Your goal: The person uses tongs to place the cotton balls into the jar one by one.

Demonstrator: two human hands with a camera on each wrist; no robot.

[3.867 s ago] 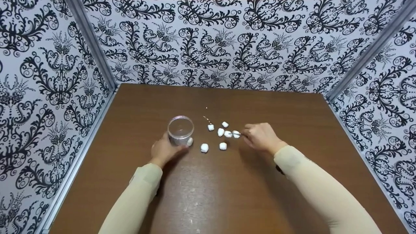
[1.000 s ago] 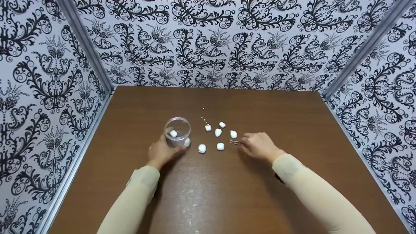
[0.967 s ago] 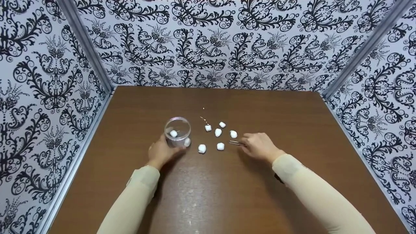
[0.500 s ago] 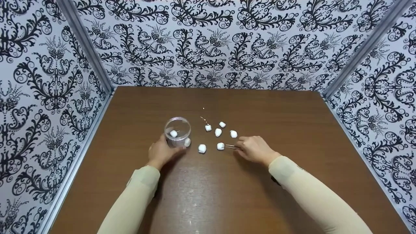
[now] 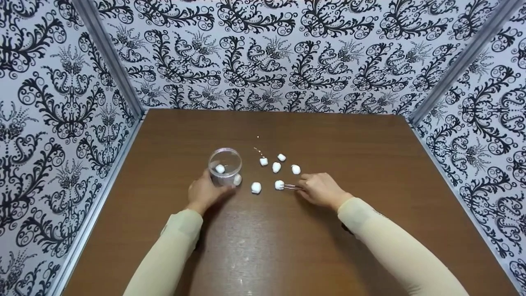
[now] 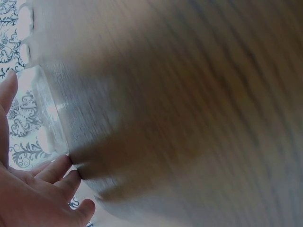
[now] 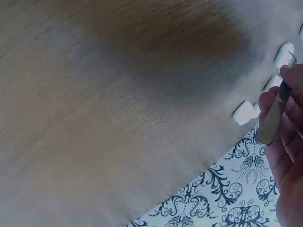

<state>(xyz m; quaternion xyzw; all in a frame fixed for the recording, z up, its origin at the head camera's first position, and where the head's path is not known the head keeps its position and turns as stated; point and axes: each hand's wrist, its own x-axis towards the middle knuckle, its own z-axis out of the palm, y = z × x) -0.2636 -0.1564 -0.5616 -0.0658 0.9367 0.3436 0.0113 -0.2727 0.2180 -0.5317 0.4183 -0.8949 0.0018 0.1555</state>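
A clear plastic jar [image 5: 225, 180] stands on the table, and my left hand [image 5: 205, 191] grips its side with the thumb in front. One white cotton ball [image 5: 220, 169] lies in the jar; a second cotton ball [image 5: 237, 179] shows at its right side, near the thumb. My right hand [image 5: 322, 189] pinches metal tweezers [image 5: 291, 187] between thumb and fingers. The tweezers' tips are right at a cotton ball [image 5: 279, 185] on the table. In the right wrist view the broad end of the tweezers [image 7: 271, 123] points back over the palm.
Several more cotton balls lie loose: one nearer ball [image 5: 256, 188] between the jar and the tweezers, others farther back, such as the rightmost ball [image 5: 296, 169]. Tiny pale specks [image 5: 259, 150] lie behind them. Patterned walls [image 5: 271, 53] enclose the brown table [image 5: 254, 238] at the back and sides.
A cotton ball held in the tweezers earlier now lies in the jar. The right hand has moved slightly left and nearer, bringing the tweezers onto another cotton ball. The left hand stays on the jar.
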